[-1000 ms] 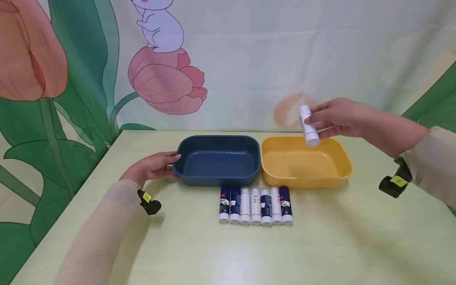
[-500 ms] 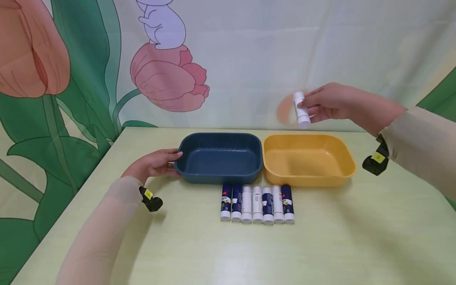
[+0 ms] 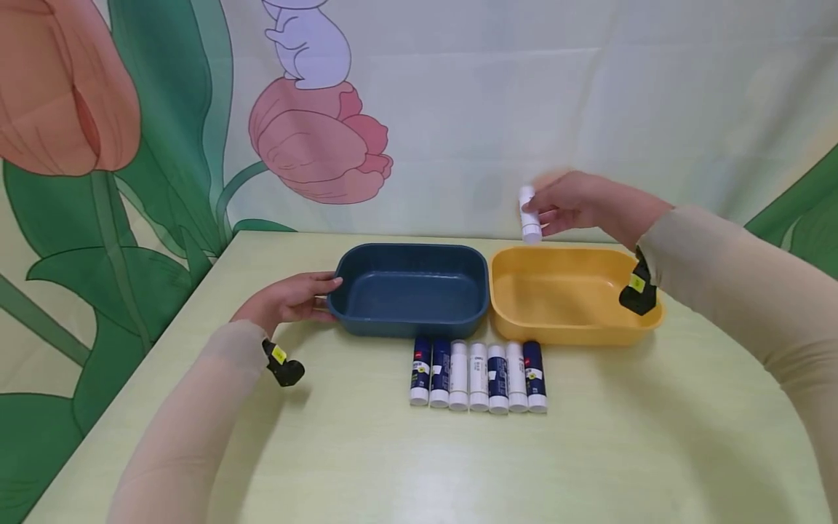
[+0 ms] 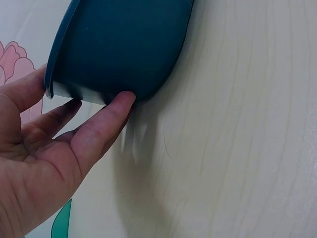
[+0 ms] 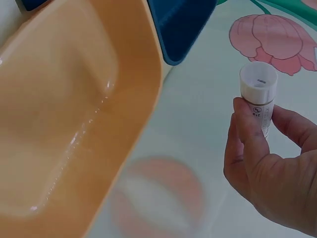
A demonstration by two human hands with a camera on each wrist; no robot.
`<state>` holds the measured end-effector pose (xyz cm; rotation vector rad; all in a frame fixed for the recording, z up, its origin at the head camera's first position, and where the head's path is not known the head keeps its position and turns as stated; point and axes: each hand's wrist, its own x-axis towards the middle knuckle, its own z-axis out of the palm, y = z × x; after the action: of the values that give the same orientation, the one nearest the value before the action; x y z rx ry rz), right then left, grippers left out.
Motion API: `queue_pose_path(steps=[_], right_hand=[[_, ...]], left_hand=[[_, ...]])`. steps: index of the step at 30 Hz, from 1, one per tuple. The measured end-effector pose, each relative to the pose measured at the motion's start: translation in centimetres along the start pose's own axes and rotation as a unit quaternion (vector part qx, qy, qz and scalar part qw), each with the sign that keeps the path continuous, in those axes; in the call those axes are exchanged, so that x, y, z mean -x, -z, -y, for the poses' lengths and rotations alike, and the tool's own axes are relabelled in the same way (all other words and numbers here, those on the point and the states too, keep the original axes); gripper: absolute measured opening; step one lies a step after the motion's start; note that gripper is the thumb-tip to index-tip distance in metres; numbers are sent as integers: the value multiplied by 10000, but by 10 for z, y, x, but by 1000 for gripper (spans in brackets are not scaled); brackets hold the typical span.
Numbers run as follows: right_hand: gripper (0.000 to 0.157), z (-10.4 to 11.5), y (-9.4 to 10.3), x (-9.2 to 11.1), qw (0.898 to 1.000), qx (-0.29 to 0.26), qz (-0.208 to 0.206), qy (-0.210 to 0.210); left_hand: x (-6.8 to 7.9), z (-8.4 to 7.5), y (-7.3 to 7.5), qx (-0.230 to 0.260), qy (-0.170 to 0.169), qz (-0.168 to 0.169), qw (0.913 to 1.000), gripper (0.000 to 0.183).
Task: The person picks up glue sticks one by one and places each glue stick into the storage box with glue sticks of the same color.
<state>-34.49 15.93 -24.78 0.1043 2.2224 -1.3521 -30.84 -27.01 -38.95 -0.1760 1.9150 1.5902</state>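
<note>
My right hand (image 3: pixel 571 199) holds a white glue stick (image 3: pixel 530 218) between thumb and fingers, above the back left part of the yellow bin (image 3: pixel 563 333). In the right wrist view, the white base end of the glue stick (image 5: pixel 258 84) faces the camera. At the left end of the dark blue bin (image 3: pixel 406 327), my left hand (image 3: pixel 291 297) grips the wall, the thumb over the rim and the fingers against the outside. The left wrist view shows those fingers (image 4: pixel 101 124) touching the blue bin (image 4: pixel 119 54) from outside.
In front of the bins lies a row of several glue sticks (image 3: pixel 479 378), some dark blue and some white. Both bins stand side by side on a pale table (image 3: pixel 366 451). Behind them hangs a printed cloth (image 3: pixel 471 131) with flowers.
My right hand has moved left with the white glue stick, rising and then sinking slightly. My left hand stays on the blue bin. The head view has shifted a little.
</note>
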Motion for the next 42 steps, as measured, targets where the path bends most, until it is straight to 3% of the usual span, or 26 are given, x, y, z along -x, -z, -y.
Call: queue_pose_path(steps=[8, 26, 33, 42], right_hand=[[56, -22, -19, -21, 9996, -157, 62, -241], [46, -67, -43, -46, 9971, 216, 509, -523], [48, -78, -56, -57, 9950, 238, 415, -876], [42, -85, -69, -60, 9930, 548, 453, -942]], left_hand=[[-3, 1, -1, -27, -45, 53, 10000, 65], [-1, 0, 1, 12, -56, 41, 10000, 65], [-1, 0, 1, 28, -96, 78, 9999, 64], [-3, 2, 2, 62, -42, 22, 10000, 64]])
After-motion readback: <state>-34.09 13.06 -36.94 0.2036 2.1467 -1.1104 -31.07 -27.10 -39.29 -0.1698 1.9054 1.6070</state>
